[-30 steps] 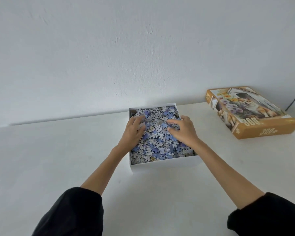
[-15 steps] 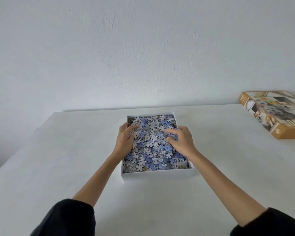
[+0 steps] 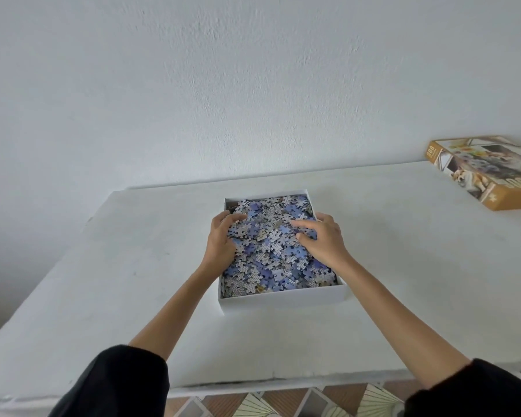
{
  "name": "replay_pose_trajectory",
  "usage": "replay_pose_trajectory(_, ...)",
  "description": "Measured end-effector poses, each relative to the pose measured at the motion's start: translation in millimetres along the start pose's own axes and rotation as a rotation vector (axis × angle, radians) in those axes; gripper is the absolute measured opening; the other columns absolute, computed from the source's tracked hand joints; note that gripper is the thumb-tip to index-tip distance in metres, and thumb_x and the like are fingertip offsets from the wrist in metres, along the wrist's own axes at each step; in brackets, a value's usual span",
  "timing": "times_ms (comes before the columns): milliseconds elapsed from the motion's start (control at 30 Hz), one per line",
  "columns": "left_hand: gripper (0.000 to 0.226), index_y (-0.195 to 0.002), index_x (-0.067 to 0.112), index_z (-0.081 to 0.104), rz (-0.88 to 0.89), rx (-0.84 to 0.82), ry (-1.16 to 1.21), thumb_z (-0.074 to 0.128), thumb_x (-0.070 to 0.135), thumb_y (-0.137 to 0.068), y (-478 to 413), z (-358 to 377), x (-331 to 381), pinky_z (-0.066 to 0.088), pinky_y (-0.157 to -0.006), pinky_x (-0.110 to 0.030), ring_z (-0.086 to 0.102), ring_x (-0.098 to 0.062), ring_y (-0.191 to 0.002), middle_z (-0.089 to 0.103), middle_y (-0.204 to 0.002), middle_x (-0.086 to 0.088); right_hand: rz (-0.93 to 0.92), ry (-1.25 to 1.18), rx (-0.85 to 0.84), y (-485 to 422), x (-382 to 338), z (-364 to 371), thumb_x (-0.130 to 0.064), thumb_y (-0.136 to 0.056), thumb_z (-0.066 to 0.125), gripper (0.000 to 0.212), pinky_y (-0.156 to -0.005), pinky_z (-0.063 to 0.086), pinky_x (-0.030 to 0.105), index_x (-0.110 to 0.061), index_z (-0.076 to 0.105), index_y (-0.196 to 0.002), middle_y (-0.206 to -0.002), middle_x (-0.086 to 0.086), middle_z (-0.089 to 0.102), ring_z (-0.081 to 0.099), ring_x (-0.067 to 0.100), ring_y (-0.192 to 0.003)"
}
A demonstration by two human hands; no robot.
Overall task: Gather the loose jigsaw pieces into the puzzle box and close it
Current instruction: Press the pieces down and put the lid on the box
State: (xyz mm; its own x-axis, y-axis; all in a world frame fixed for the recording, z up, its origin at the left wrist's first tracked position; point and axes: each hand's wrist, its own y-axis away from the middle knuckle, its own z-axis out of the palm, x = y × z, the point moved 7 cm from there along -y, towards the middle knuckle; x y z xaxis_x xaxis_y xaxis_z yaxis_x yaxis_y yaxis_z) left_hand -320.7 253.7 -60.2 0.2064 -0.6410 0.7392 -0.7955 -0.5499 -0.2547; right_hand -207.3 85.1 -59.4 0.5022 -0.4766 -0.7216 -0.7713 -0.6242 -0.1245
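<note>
A white puzzle box base (image 3: 283,299) sits in the middle of the white table, filled with a heap of blue and grey jigsaw pieces (image 3: 271,257). My left hand (image 3: 221,239) rests on the pieces at the box's left side, fingers curled and spread over them. My right hand (image 3: 321,240) lies on the pieces at the right side, fingers spread, thumb by the right wall. Neither hand visibly holds a piece. The orange box lid (image 3: 487,173), printed with dogs, lies face up at the far right of the table.
The white table (image 3: 118,281) runs to a plain wall at the back. Its left edge and front edge are in view, with patterned floor tiles (image 3: 283,404) below the front edge. Bare tabletop separates the box and the lid.
The view has swung left and down, so the lid now sits at the right edge. Both hands have slid outward over the pieces toward the box's side walls.
</note>
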Motion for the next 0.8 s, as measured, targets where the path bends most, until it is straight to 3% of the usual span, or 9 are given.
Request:
replay_pose_trajectory(133,0.067,-0.122,0.009,0.052,0.049,-0.007,-0.054,0.029,-0.026,-0.069,8,-2,5,0.018,-0.105,-0.017,0.023,-0.028,-0.137,0.031,-0.141,-0.016,0.02,0.037,0.006,5,-1,1,-0.021,-0.091,0.052,0.037,-0.109,0.016,0.038,-0.026,0.052,-0.128,-0.147,0.015,0.025,0.017,0.028,-0.138)
replay_pose_trajectory(233,0.06,-0.125,0.011,0.049,0.215,0.002,-0.261,0.035,-0.02,-0.076,20,5,24,0.008,-0.116,-0.046,0.011,-0.031,-0.142,0.027,-0.146,-0.014,-0.093,0.205,0.083,17,-13,5,-0.024,-0.093,0.05,0.042,-0.112,0.013,0.039,-0.025,0.045,-0.134,-0.15,0.014,0.018,0.012,0.028,-0.139)
replay_pose_trajectory(333,0.042,-0.132,0.012,0.044,0.333,-0.048,-0.348,0.038,-0.001,-0.092,29,19,39,0.005,-0.116,-0.043,0.006,-0.026,-0.144,0.026,-0.149,-0.011,-0.223,0.333,0.045,31,-25,24,-0.028,-0.095,0.044,0.047,-0.114,0.006,0.037,-0.024,0.034,-0.141,-0.154,0.012,0.006,0.003,0.028,-0.142)
replay_pose_trajectory(467,0.048,-0.147,0.026,0.017,0.201,-0.264,-0.524,0.025,0.034,-0.101,28,47,24,0.007,-0.114,-0.049,-0.003,-0.024,-0.144,0.006,-0.157,-0.002,-0.117,0.415,-0.2,22,-7,43,-0.036,-0.099,0.029,0.057,-0.114,-0.004,0.038,-0.024,0.002,-0.148,-0.155,0.006,-0.012,-0.014,0.026,-0.141)
replay_pose_trajectory(533,0.051,-0.148,0.03,0.006,0.173,-0.298,-0.617,0.02,0.041,-0.1,23,52,18,0.007,-0.113,-0.051,-0.004,-0.023,-0.144,0.0,-0.157,0.001,-0.111,0.449,-0.235,12,-2,45,-0.04,-0.099,0.025,0.059,-0.114,-0.005,0.038,-0.024,-0.004,-0.147,-0.155,0.005,-0.011,-0.016,0.024,-0.141)
replay_pose_trajectory(700,0.053,-0.148,0.031,0.008,0.174,-0.297,-0.706,0.02,0.045,-0.099,-3,50,13,0.014,-0.113,-0.051,0.004,-0.025,-0.144,0.005,-0.156,-0.003,-0.114,0.441,-0.203,-8,-4,42,-0.045,-0.097,0.03,0.059,-0.114,0.002,0.039,-0.024,0.008,-0.147,-0.155,0.007,0.001,-0.007,0.025,-0.142)
replay_pose_trajectory(767,0.049,-0.145,0.026,0.022,0.155,-0.241,-0.658,0.024,0.043,-0.099,-12,46,17,0.016,-0.112,-0.05,0.014,-0.026,-0.141,0.014,-0.154,-0.007,-0.142,0.403,-0.106,-17,-10,34,-0.042,-0.095,0.037,0.05,-0.109,0.022,0.039,-0.021,0.031,-0.141,-0.147,0.01,0.023,0.016,0.028,-0.138)
replay_pose_trajectory(800,0.047,-0.141,0.021,0.031,0.158,-0.157,-0.63,0.028,0.041,-0.099,-17,40,20,0.019,-0.111,-0.048,0.02,-0.027,-0.138,0.018,-0.152,-0.011,-0.154,0.37,-0.014,-22,-13,26,-0.039,-0.095,0.041,0.043,-0.099,0.036,0.035,-0.019,0.043,-0.132,-0.137,0.01,0.034,0.029,0.026,-0.131)
